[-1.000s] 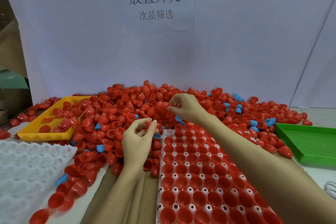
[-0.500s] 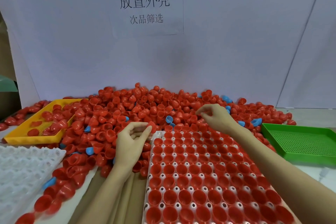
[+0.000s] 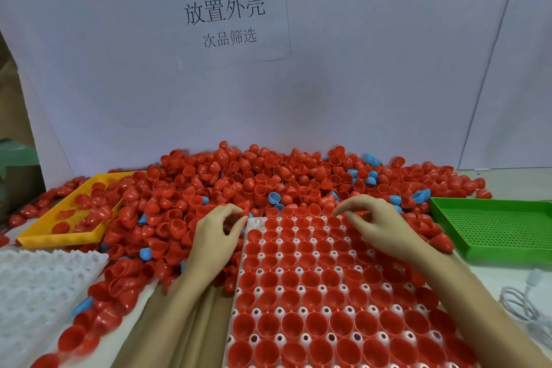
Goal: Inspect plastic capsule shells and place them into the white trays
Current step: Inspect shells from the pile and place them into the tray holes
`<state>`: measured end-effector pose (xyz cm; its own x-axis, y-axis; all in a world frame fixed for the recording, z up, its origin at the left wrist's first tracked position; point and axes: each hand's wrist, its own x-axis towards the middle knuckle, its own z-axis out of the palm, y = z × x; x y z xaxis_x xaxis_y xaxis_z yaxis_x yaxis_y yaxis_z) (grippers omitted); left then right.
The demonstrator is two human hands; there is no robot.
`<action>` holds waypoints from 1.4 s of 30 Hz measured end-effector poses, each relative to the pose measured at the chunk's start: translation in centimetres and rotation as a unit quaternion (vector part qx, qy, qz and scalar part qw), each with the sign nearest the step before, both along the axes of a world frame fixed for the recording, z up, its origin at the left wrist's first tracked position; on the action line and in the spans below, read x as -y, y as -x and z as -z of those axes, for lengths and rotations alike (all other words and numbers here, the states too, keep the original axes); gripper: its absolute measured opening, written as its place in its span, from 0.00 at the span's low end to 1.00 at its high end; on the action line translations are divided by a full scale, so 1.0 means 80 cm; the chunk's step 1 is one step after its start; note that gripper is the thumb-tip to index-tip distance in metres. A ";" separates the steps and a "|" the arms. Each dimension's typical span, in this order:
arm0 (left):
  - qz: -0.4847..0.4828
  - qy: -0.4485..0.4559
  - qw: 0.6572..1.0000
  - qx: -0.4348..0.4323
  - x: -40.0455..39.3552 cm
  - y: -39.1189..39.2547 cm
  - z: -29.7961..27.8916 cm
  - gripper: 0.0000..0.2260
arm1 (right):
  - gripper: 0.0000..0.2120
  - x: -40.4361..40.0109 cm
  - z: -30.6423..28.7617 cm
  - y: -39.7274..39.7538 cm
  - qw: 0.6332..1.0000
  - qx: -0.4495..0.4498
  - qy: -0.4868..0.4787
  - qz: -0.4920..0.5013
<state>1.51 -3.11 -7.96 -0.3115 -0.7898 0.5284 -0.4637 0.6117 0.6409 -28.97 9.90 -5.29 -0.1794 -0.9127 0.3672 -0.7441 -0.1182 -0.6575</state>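
Red plastic capsule shells [image 3: 260, 185]: heaped loose along the white backdrop, a few blue shells [image 3: 273, 197] mixed in. White moulded tray [image 3: 257, 222], centre front: cells filled with red shells, open ends up. Left hand [image 3: 216, 237]: at the tray's far-left corner, fingers curled; hold cannot be told. Right hand [image 3: 378, 222]: above the tray's far edge, fingers loosely bent, grasping nothing. Second white tray [image 3: 33, 281], yellow tray [image 3: 64, 237], green perforated tray [image 3: 501, 227] alongside.

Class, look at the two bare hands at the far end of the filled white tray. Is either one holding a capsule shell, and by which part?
Neither plainly holds one. The left hand and right hand hover with loosely curled fingers over the white plastic tray; no shell shows between the fingertips.
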 end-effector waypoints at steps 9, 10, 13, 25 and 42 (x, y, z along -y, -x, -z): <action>0.052 0.034 0.968 0.242 0.006 0.015 -0.013 0.14 | 0.13 -0.006 0.001 0.003 1.000 0.024 0.006 -0.004; 0.059 0.028 0.963 0.263 0.005 0.015 -0.016 0.16 | 0.13 -0.006 0.001 0.003 1.000 0.026 0.003 -0.004; 0.066 0.007 0.954 0.293 -0.002 0.014 -0.023 0.19 | 0.13 -0.006 0.001 0.003 1.000 0.028 0.004 -0.003; -0.073 -0.075 0.991 0.083 -0.084 -0.027 -0.008 0.07 | 0.14 -0.031 0.003 0.026 0.992 -0.049 -0.023 0.114; -0.087 -0.062 0.982 0.156 -0.126 -0.017 -0.024 0.08 | 0.07 -0.064 -0.031 0.004 1.000 -0.023 -0.020 0.000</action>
